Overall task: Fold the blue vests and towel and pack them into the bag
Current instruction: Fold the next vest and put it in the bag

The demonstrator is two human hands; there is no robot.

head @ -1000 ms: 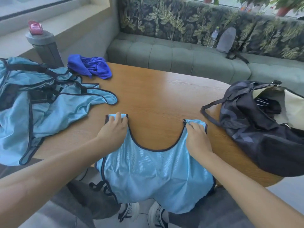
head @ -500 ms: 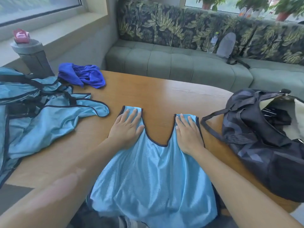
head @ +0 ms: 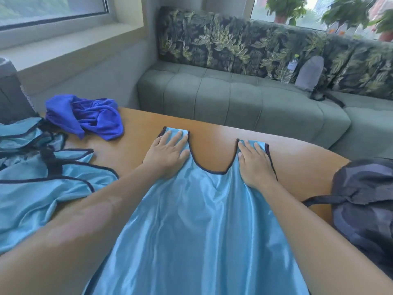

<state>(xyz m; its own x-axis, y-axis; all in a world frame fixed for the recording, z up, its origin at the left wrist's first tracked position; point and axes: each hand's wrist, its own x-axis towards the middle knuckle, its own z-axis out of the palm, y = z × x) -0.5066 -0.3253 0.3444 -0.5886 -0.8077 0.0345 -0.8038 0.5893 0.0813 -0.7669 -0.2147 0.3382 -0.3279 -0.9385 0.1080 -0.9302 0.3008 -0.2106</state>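
Note:
A light blue vest [head: 191,220] with dark trim lies spread on the wooden table [head: 212,145], neck opening facing away from me. My left hand [head: 165,154] presses flat on its left shoulder strap, fingers straight. My right hand [head: 254,162] presses flat on the right strap. Several more light blue vests [head: 42,184] lie heaped at the left. A crumpled dark blue towel [head: 89,118] sits at the far left of the table. The dark bag [head: 361,199] rests at the right edge, only partly in view.
A grey-green sofa [head: 234,99] with leaf-patterned cushions runs behind the table. A grey pouch [head: 310,73] and a water bottle [head: 290,67] stand on it. A grey container [head: 10,90] is at the far left by the window sill.
Both hands have slid the vest further onto the table, away from me, with fingers now flat on the straps. The view has moved forward, so the bag is cut off at the right.

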